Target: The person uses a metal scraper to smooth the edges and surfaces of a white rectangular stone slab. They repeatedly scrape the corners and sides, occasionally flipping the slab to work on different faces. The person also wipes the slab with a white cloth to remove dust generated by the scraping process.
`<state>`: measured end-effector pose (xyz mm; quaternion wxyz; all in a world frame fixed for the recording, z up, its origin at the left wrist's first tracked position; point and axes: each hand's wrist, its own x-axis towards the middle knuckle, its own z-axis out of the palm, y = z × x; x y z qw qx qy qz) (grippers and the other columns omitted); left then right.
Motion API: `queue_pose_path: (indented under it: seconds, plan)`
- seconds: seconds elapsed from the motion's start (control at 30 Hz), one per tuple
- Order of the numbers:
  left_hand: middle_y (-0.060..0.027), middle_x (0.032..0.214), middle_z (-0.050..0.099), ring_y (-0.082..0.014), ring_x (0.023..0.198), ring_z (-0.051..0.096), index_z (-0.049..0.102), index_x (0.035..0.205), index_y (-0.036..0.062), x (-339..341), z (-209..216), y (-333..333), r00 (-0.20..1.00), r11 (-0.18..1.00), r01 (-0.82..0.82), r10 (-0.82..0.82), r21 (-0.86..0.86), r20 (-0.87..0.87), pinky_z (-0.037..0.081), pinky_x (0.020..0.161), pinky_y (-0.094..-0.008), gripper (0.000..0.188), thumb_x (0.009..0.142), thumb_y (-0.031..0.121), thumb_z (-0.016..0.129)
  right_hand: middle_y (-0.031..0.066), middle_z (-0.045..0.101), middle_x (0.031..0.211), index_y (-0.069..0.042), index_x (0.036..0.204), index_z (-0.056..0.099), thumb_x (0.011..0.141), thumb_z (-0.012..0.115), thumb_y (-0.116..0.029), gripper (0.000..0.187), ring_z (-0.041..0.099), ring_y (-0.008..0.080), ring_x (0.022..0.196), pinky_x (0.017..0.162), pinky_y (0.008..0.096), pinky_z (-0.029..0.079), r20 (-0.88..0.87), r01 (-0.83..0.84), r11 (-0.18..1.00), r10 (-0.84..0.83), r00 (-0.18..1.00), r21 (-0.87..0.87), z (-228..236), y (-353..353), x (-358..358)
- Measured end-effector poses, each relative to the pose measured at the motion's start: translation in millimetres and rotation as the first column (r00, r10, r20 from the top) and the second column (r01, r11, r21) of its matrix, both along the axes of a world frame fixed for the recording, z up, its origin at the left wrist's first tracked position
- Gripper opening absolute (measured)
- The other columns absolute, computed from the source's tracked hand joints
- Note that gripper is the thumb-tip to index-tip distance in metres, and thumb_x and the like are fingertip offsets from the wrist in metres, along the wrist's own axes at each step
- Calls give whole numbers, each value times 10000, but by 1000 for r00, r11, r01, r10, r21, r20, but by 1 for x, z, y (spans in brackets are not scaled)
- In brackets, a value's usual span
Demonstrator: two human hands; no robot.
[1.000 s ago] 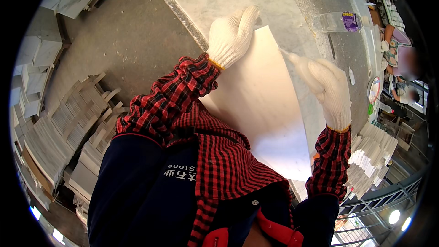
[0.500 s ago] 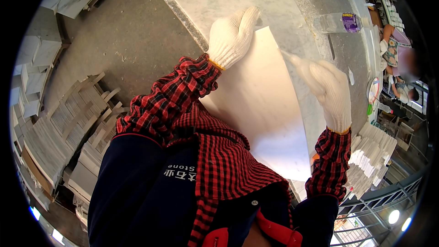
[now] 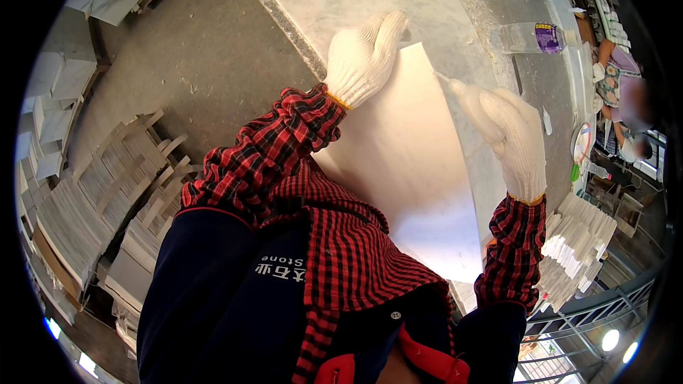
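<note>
Little is shifting since earlier: our left hand (image 3: 364, 55), fingers bunched, is presumably steadying the white stone panel (image 3: 413, 142) between both hands; our right hand (image 3: 502, 126) is pointing toward its edge (pinching what, we cannot tell).

White two-script lettering (image 3: 279, 269) stands on the navy shirt (image 3: 206, 277), closer in than the left hand (image 3: 364, 57); a purple label (image 3: 548, 38) with small yellow print wraps the plastic bottle (image 3: 518, 39) beyond the right hand (image 3: 506, 135).
</note>
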<state>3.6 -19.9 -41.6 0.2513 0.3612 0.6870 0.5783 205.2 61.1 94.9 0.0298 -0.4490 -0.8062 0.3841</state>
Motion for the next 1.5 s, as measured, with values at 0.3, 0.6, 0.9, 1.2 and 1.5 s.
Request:
queue_pose_path:
  seconds: [0.3,0.6,0.9,1.2,1.5]
  plan:
    - [-163,852,699,-345,760,662,705,1015,68,0,2,0,1000,1000,20,-20,7,-14,513,695,-371,397,1022,362,438,75,623,862,37,1024,641,808,682,-7,224,583,165,783,705,281,468,-117,-51,996,60,991,78,-20,7,8]
    - [-184,814,684,-361,753,658,710,999,66,0,0,1,1000,1000,-4,4,-11,1,510,688,-387,424,1017,393,440,97,621,867,44,1033,634,814,671,5,225,593,196,809,739,298,476,3,-266,916,278,961,301,-13,7,3]
    - [-226,828,670,-374,770,644,707,1014,39,0,1,4,998,1000,6,-7,16,69,499,720,-379,445,1010,408,458,5,560,796,-19,980,651,923,594,-274,268,468,87,671,591,241,343,-256,130,944,-213,943,-304,9,-2,20]
    - [-172,688,522,-133,730,467,622,949,-84,-8,-1,13,969,972,161,-122,-171,217,463,708,-347,542,993,447,519,30,634,1068,10,1203,603,894,660,-129,343,599,121,953,843,261,469,-469,406,866,-499,728,-291,-105,79,138]
    - [-66,680,455,-113,718,421,600,880,-91,-3,0,11,978,993,116,-111,-21,176,395,637,-330,563,998,453,521,62,708,1115,-38,1189,668,857,714,-232,387,646,170,1032,912,309,475,-503,748,660,-623,600,75,-175,166,166]
